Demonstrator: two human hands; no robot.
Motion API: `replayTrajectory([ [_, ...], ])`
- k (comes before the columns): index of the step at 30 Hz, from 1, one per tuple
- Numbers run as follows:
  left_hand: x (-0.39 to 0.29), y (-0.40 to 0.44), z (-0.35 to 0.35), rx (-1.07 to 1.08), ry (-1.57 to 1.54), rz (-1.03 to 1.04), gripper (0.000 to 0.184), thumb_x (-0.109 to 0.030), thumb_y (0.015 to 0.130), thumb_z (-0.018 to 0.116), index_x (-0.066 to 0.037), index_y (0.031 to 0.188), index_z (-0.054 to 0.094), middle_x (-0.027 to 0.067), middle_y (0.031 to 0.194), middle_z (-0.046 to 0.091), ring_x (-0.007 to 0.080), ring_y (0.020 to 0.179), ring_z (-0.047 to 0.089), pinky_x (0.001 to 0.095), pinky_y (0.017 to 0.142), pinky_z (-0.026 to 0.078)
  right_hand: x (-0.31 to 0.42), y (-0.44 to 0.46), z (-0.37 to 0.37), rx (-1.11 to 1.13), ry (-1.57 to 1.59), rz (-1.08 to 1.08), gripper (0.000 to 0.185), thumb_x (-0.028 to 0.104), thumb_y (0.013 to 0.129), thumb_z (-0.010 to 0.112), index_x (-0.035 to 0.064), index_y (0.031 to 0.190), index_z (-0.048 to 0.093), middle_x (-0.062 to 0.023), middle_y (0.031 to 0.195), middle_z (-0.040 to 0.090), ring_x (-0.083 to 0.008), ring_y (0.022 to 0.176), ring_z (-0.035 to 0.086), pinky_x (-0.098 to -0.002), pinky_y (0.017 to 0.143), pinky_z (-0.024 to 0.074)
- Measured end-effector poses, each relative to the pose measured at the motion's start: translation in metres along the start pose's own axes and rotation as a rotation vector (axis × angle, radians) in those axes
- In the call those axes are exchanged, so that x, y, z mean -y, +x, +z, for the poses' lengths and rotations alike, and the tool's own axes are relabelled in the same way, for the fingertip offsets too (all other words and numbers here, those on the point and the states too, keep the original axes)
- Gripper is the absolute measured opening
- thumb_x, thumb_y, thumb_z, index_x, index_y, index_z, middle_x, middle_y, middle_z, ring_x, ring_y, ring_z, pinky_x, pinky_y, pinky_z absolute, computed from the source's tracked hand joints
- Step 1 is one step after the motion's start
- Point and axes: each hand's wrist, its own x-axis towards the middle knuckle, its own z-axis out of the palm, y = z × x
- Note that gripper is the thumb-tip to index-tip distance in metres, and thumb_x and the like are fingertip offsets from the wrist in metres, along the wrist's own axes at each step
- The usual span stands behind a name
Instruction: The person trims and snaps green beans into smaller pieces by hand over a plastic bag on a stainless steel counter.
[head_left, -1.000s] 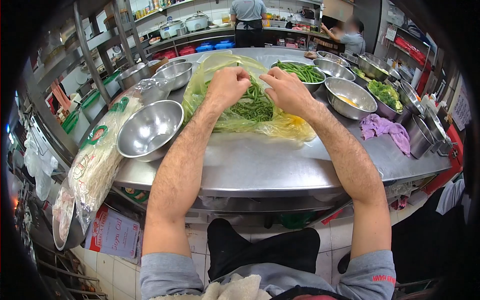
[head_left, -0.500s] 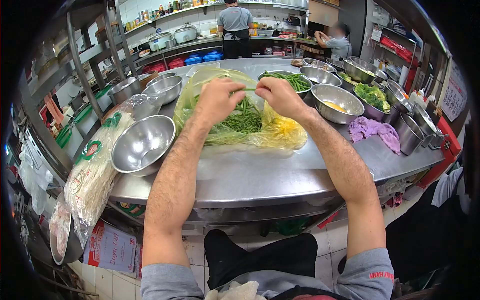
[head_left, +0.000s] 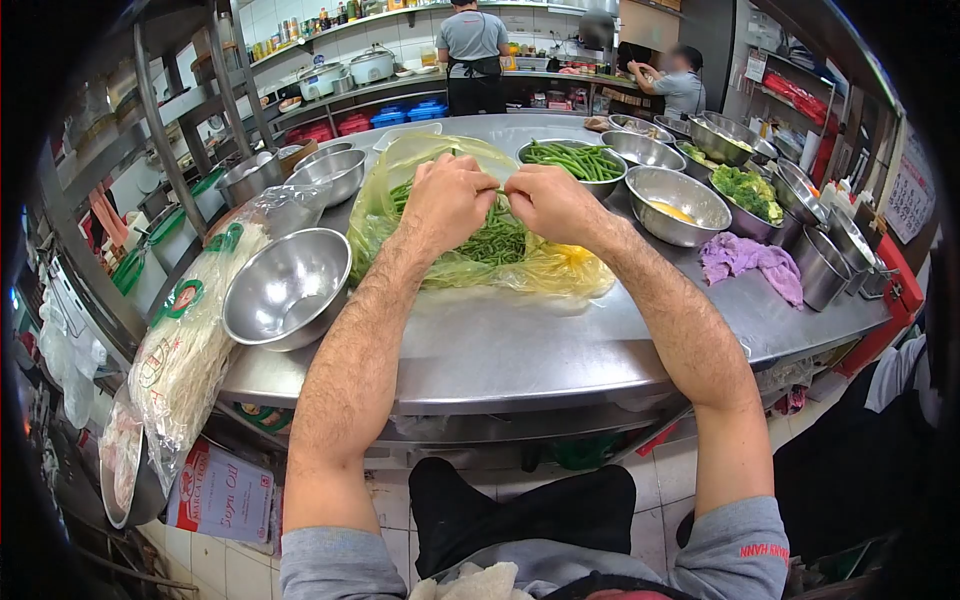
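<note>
Above an open yellow-green plastic bag (head_left: pixel 375 215), my left hand (head_left: pixel 450 200) and my right hand (head_left: pixel 555 205) are close together, fingertips nearly touching. The fingers of both hands are pinched on a green bean, of which only a small bit shows. Cut green beans (head_left: pixel 495 240) lie in the bag under my hands. Just behind my right hand, a metal bowl holds long green beans (head_left: pixel 575 160). The bag's bunched yellow end (head_left: pixel 570 270) rests on the steel table (head_left: pixel 510 345).
An empty metal bowl (head_left: pixel 288 290) and bagged noodles (head_left: pixel 195 330) are at the left. To the right are a bowl with yellow liquid (head_left: pixel 678 207), a bowl of broccoli (head_left: pixel 748 195) and a purple cloth (head_left: pixel 750 262). Two people (head_left: pixel 473 40) (head_left: pixel 680 85) are at the back counter.
My hands were apart over the bag, then held a green bean stretched between them. Now they are closer together, with less of the bean showing. The view has shifted slightly.
</note>
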Motion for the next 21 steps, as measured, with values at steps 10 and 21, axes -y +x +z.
replayTrajectory([
  [10, -0.009, 0.003, -0.001, -0.049, -0.064, -0.008, 0.015, -0.017, 0.082, 0.058, -0.007, 0.085, 0.070, 0.0075, 0.082, 0.061, 0.0254, 0.086, 0.058, 0.0386, 0.078, 0.045, 0.005, 0.002, 0.004, -0.156, 0.054, 0.037, 0.018, 0.016, 0.080, 0.052, 0.0004, 0.080, 0.061, -0.0154, 0.078, 0.061, -0.0321, 0.076, 0.061, -0.0419, 0.069, 0.0488],
  [21, -0.002, 0.012, 0.001, -0.323, -0.650, -0.395, 0.019, -0.018, 0.090, 0.060, 0.000, 0.091, 0.063, 0.0019, 0.076, 0.063, 0.0073, 0.059, 0.056, 0.0238, 0.055, 0.046, 0.000, 0.005, 0.023, -0.069, 0.560, 0.305, 0.022, 0.015, 0.077, 0.061, -0.0014, 0.091, 0.064, -0.0079, 0.072, 0.065, -0.0169, 0.065, 0.062, -0.0303, 0.064, 0.0500],
])
